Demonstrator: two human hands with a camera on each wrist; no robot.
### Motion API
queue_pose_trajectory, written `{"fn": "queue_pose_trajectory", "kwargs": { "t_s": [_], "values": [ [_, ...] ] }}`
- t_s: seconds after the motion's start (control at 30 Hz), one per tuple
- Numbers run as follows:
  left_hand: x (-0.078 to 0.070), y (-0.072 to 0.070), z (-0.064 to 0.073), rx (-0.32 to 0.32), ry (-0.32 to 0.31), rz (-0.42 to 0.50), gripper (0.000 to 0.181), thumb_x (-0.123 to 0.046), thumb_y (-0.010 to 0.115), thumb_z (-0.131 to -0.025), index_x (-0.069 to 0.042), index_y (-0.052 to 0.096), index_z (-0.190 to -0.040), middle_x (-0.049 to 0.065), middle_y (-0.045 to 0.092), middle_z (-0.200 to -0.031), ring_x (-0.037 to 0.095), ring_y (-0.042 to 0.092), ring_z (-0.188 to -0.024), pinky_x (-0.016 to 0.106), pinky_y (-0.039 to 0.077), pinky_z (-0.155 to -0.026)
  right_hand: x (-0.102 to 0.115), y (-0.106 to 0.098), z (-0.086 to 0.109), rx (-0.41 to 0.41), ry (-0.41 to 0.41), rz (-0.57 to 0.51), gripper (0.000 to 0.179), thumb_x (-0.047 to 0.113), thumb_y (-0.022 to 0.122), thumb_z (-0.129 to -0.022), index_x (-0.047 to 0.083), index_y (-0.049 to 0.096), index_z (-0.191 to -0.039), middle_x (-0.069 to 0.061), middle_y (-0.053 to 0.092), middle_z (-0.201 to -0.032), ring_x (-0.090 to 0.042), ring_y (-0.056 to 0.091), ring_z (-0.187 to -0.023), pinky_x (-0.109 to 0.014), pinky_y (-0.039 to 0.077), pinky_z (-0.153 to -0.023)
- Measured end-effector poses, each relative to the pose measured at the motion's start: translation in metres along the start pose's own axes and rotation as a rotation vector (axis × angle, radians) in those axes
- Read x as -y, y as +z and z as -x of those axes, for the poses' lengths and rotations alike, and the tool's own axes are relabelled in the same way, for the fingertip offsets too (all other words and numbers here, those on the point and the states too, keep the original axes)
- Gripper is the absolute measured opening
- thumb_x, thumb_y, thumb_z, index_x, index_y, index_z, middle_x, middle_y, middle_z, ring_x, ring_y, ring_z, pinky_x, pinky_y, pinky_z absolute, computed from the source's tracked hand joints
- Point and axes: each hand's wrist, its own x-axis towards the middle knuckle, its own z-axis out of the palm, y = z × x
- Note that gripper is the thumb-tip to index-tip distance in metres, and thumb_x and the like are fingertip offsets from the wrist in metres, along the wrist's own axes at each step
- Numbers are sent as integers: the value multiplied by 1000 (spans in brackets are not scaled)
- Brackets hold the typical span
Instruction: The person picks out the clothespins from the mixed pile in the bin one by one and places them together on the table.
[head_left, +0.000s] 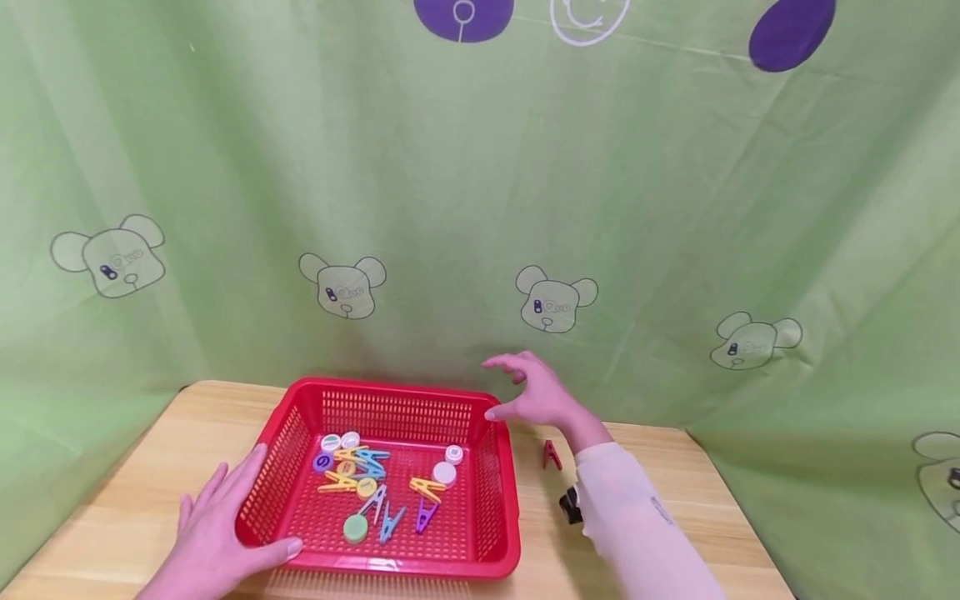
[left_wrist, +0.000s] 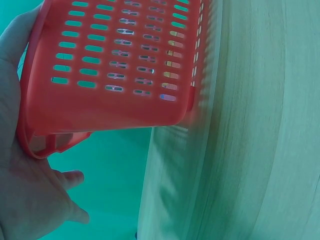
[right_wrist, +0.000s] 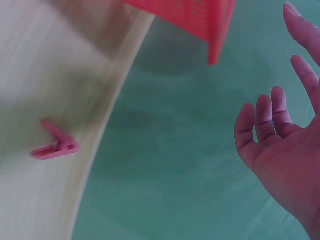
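A red plastic basket (head_left: 491, 568) with slotted walls holds clothespins and round bottle caps in several colours. At its front left corner my left hand (head_left: 213, 533) rests against the rim, its thumb over the front edge and its fingers spread along the left side. In the left wrist view the basket wall (left_wrist: 100, 112) lies beside the palm, with two fingers sticking out past the rim. My right hand (head_left: 536, 396) is at the back right corner, fingers apart and slightly bent, nothing in them. The right wrist view shows its palm (right_wrist: 285, 155) apart from the basket.
A red clothespin (head_left: 552, 455) lies on the wooden table (head_left: 637, 454) right of the basket. A small black object (head_left: 571, 505) is partly hidden by the right sleeve. Green cloth (head_left: 450, 208) with bear drawings hangs close behind the table and along its sides.
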Motion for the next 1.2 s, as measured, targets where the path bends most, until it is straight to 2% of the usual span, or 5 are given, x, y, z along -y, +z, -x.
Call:
{"fn": "queue_pose_trajectory", "kwargs": {
  "t_s": [0.33, 0.6, 0.93, 1.1, 1.2],
  "values": [
    [-2, 0, 1, -33, 41, 5, 130, -56, 87, -68, -17, 8, -162, 25, 23, -159, 60, 11, -139, 79, -12, -99, 36, 5, -20, 49, -66, 32, 75, 26, 96, -65, 28, 64, -132, -2, 54, -119, -29, 52, -108, -43, 48, -82],
    [-1, 0, 1, -38, 45, 8, 128, -55, 87, -69, -17, 8, -162, 25, 24, -159, 59, 11, -139, 79, -13, -99, 65, 20, -34, 95, -113, 21, 71, 26, 95, -67, 28, 65, -131, 1, 54, -117, -28, 53, -106, -40, 48, -80],
    [2, 0, 3, -50, 50, 11, 128, -54, 88, -68, -17, 9, -162, 25, 24, -159, 60, 13, -138, 80, -13, -98, 82, 52, -47, 166, -157, -9, 67, 25, 94, -69, 31, 65, -130, 4, 53, -114, -23, 52, -107, -38, 49, -83],
    [2, 1, 1, -50, 48, 20, 127, -56, 87, -68, -18, 10, -162, 23, 27, -159, 59, 14, -139, 80, -11, -99, 87, 69, -51, 217, -153, -42, 66, 21, 93, -71, 29, 66, -130, -3, 54, -117, -23, 52, -108, -39, 48, -86],
    [2, 2, 0, -55, 54, 24, 127, -57, 87, -68, -17, 11, -162, 23, 28, -159, 57, 14, -139, 80, -11, -99, 89, 76, -53, 246, -158, -57, 64, 22, 93, -72, 31, 66, -129, -2, 56, -116, -17, 53, -106, -37, 49, -87]
  ]
}}
